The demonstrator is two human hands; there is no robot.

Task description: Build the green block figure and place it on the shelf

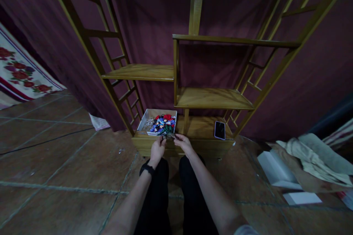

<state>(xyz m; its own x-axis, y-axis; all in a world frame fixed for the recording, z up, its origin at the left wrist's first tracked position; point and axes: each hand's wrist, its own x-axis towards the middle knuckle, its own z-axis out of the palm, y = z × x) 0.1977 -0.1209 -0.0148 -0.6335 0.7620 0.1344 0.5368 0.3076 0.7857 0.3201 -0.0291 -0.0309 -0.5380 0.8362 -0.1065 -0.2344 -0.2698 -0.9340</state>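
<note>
Head view: the left hand (157, 149) and the right hand (184, 144) are side by side at the front edge of the bottom shelf (201, 125) of a wooden display rack (211, 97). Fingers of both hands are bent and pinching a dark green bundle of strands (168, 135) between them, left hand at one side, right hand at the other; its exact nature is too small to tell. The bundle is at the front right corner of a shallow white box (142, 121). Inside the box, small red, blue, black and white items (163, 122) lie heaped; clear plastic wrapping (149, 123) occupies the left part. A black wristwatch (147, 169) is worn on the left wrist. A smartphone (220, 130), screen dark, lies towards the right end of the same shelf, well apart from the box. A maroon curtain (154, 18) hangs behind the rack.
</note>
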